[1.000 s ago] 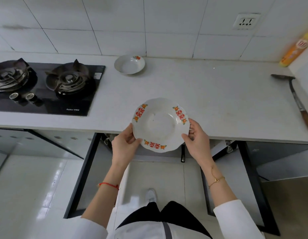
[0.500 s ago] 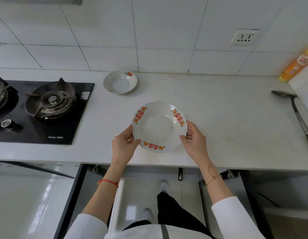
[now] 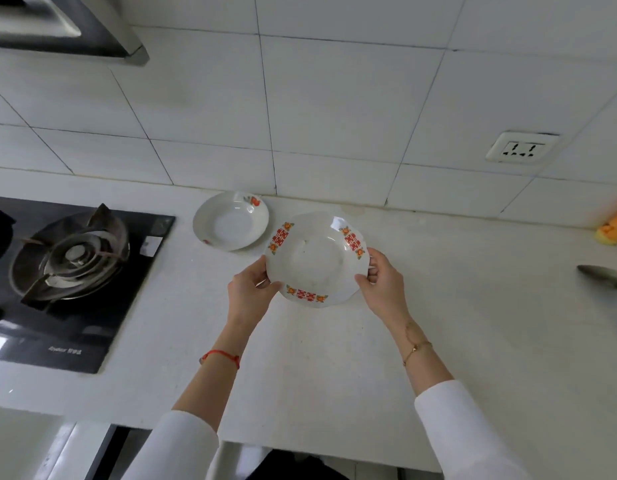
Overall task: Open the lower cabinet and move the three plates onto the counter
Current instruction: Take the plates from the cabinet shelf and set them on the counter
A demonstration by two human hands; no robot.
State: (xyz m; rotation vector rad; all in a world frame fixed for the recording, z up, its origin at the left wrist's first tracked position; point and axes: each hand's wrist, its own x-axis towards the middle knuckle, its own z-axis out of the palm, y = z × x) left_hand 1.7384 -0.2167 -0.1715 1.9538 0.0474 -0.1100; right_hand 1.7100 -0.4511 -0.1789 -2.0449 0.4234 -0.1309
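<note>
White-tiled kitchen wall point(image 3: 334, 109) w/ a socket point(image 3: 520, 148) at right, range hood point(image 3: 58, 26) top left, above a pale counter point(image 3: 473, 323). Your two hands hold a white scalloped plate point(image 3: 315, 259) w/ red-and-orange motifs over the counter's middle, toward the back; can't tell if its underside touches the surface. Your left hand point(image 3: 250, 294) grips the plate's near-left rim, thumb on top, fingers curled under. Your right hand point(image 3: 383, 284) clasps the right rim the same way, thumb over the edge. A red string bracelet point(image 3: 220, 356) sits on your left wrist, a thin gold chain point(image 3: 417, 349) on the right; white sleeves are pushed up both forearms.

A second plate point(image 3: 231, 221), smaller, w/ a fruit print at its rim, lies flat on the counter near the wall, just beside and behind-left of the held one; in this view the rims nearly meet. Black gas hob point(image 3: 75, 271) at left, one burner fully in view. At the right edge: an orange-yellow bottle point(image 3: 613, 228), blurred, and part of a dark metal utensil point(image 3: 603, 277). Bottom left, a dark cabinet door edge point(image 3: 104, 452) shows below the counter.
</note>
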